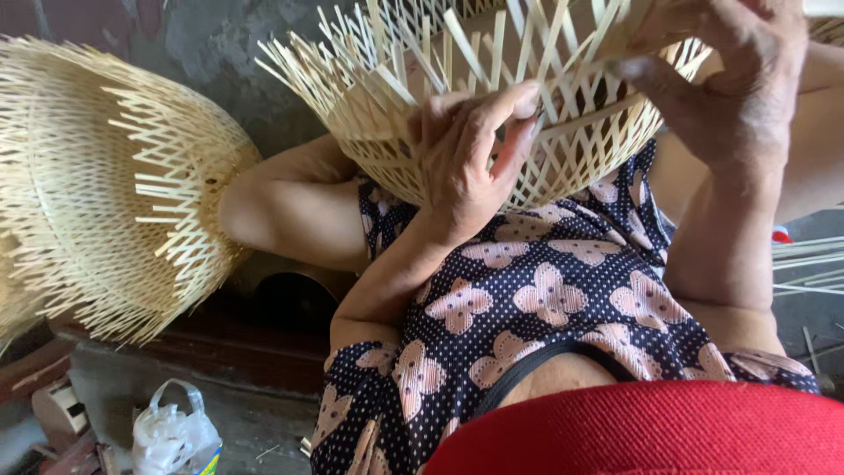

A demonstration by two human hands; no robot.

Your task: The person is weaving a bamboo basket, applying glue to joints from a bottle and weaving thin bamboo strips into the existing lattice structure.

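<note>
A half-woven bamboo basket [492,79] with loose pale strips sticking out of its edge rests over my lap, above my dark flowered dress. My left hand [470,154] grips the basket's woven side from below, fingers pressed on the crossing strips. At the upper right my right hand [734,75] clasps the basket, thumb and fingers pinching its strips. Both hands are touching the weave.
A large woven bamboo basket [97,185] with an untrimmed fringe lies on its side at the left. A knotted white plastic bag [171,435] sits on the concrete floor at the lower left. Loose bamboo strips [809,264] lie at the right edge.
</note>
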